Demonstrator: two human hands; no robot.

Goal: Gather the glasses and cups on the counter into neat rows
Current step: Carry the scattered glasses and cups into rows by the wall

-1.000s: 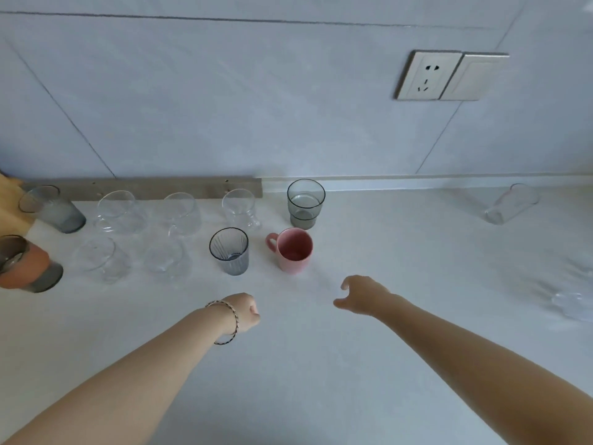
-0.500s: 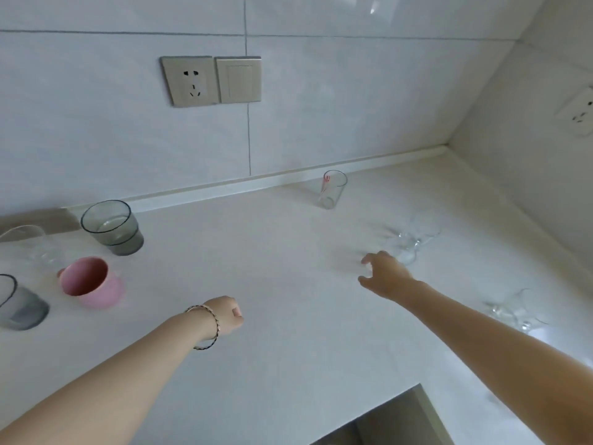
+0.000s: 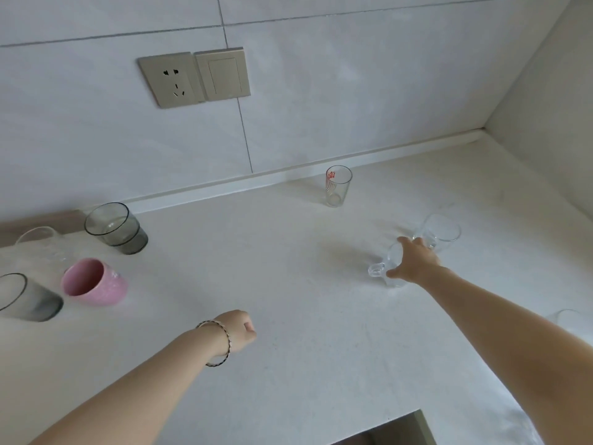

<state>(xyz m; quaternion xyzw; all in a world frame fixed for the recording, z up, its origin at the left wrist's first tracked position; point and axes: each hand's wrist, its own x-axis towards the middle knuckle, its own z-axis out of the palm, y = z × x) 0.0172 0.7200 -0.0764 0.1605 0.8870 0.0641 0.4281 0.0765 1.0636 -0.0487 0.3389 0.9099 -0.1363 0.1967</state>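
My right hand (image 3: 415, 261) reaches far right and wraps around a clear handled glass cup (image 3: 378, 271), thumb on its near side, fingers over its far rim. A second clear cup (image 3: 444, 231) stands just behind it. A tall glass with red print (image 3: 337, 187) stands near the wall. At the left are a smoky grey glass (image 3: 117, 229), a pink mug (image 3: 94, 282), a dark-rimmed glass (image 3: 27, 298) and a clear glass (image 3: 38, 242). My left hand (image 3: 239, 329), fisted and holding nothing, hovers over the white counter (image 3: 288, 284).
Another clear glass (image 3: 569, 319) shows at the right edge beside my forearm. The counter's front edge has a cut-out (image 3: 401, 425) at the bottom. A socket and switch (image 3: 195, 78) sit on the tiled wall; a side wall closes the right corner.
My view swung right, away from the rows at the left. My right hand travelled to the right and closed around the clear handled cup. My left hand stayed fisted.
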